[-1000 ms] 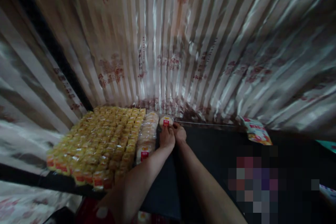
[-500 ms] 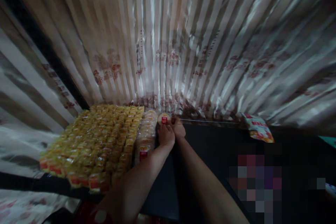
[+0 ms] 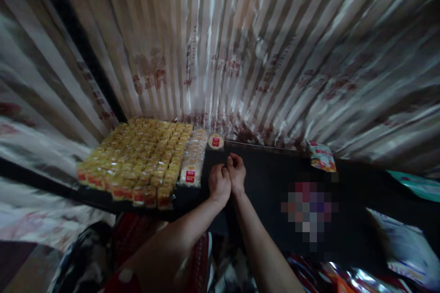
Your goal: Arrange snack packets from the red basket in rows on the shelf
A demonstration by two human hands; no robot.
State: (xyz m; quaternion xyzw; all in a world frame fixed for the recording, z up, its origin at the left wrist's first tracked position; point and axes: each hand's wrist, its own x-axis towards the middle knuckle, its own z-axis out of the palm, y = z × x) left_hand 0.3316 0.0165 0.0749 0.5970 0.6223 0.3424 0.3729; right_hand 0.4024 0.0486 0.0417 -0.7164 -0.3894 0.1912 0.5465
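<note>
My left hand and my right hand are side by side over the dark tabletop, nearly touching, with fingers curled inward. Nothing shows in either one. Just beyond them, a round pale packet with a red label lies by itself at the back edge, apart from my fingers. To its left runs a row of similar clear-wrapped round packets, overlapping from back to front. Left of that row is a large block of yellow-wrapped packets in tight rows.
A white, red and orange snack bag lies at the back right. Further right are a teal packet and a pale plastic bag. Part of the black tabletop is blurred out by a mosaic. Ribbed, printed sheeting hangs behind.
Both hands have drawn back toward me from the lone round packet, which stays at the back edge. My view has shifted, showing more of the table's near side.
</note>
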